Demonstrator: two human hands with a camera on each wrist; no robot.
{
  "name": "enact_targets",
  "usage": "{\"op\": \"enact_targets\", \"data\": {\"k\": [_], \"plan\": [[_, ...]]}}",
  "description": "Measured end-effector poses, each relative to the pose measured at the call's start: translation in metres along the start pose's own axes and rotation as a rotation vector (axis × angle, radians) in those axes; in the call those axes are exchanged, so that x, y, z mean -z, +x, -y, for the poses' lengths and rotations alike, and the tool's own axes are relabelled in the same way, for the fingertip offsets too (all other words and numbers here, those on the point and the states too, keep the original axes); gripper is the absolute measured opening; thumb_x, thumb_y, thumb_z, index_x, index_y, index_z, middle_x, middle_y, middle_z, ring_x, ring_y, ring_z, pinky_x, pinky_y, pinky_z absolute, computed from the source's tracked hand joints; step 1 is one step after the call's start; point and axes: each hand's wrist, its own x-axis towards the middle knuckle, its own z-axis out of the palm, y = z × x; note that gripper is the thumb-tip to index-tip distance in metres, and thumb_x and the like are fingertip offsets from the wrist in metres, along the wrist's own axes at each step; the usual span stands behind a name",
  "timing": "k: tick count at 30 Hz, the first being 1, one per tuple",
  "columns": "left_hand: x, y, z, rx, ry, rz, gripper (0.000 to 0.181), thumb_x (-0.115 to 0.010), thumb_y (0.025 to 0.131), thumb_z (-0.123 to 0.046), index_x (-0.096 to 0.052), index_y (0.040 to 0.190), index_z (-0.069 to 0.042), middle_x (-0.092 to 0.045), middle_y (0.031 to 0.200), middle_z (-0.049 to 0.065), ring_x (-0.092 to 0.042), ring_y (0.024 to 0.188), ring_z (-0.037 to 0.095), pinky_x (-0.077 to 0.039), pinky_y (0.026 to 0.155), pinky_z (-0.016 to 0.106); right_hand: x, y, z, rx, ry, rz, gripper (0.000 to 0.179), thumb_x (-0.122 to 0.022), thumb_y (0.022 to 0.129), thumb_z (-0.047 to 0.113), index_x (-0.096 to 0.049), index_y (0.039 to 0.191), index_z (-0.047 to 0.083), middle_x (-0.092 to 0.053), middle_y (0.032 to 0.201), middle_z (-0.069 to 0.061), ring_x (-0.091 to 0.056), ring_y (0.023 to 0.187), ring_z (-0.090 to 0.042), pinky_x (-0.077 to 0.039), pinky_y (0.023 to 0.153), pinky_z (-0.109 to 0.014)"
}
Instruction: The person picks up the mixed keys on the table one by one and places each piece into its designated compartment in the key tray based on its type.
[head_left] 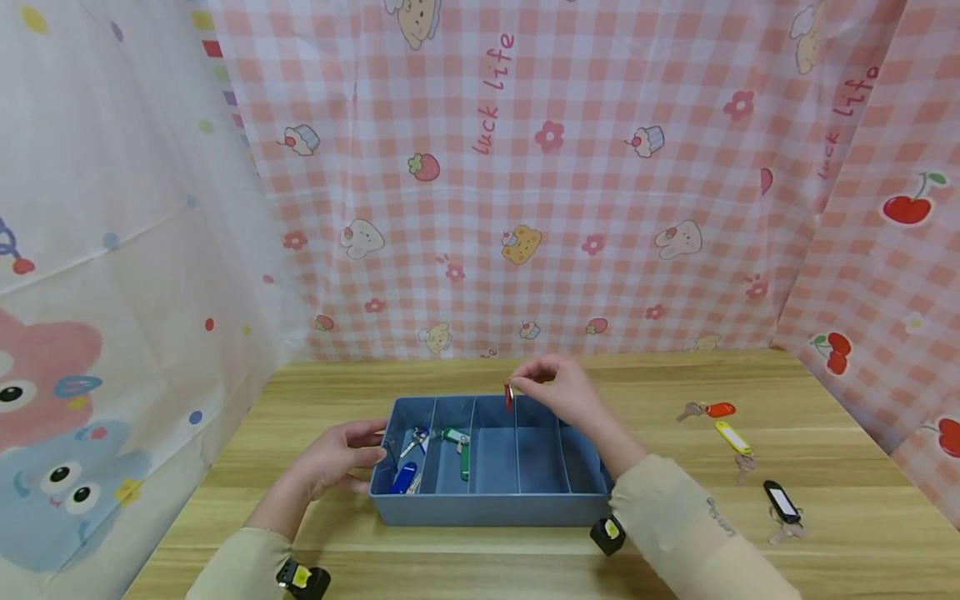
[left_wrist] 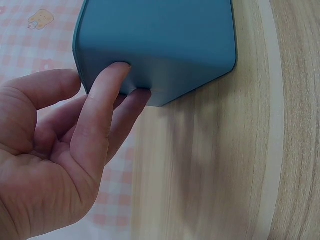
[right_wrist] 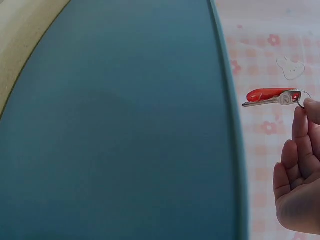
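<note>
R hand [head_left: 558,387] pinches red tag [right_wrist: 270,93] w/ key [right_wrist: 265,101] at top end, nr tray's [head_left: 491,510] rear edge, prob. so both hang free. L hand [head_left: 337,454], unclenched, touches tray's left end, prob. steadying it.

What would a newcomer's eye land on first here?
Probably the red tag, held up by the right hand near the far edge of the tray. Next, a blue tag and green tags in its two leftmost compartments, the left hand at the tray's left end. Then the orange tag, yellow tag and black tag on the table at right.
</note>
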Motion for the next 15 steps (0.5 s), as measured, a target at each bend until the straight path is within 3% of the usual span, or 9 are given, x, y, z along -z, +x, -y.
{"op": "enact_targets", "data": {"k": [15], "plan": [[0.0, 0.0, 0.0, -0.002, -0.002, 0.005, 0.055, -0.064, 0.093, -0.002, -0.045, 0.145, 0.003, -0.051, 0.139, 0.029, -0.063, 0.103, 0.031, -0.06, 0.067, 0.043, -0.016, 0.004, -0.007, -0.022, 0.013, 0.054, 0.01, -0.073, 0.091, 0.019, -0.075, 0.093, 0.009, -0.069, 0.087, 0.003, -0.059, 0.08, -0.018, -0.051, 0.074, -0.032]]}}
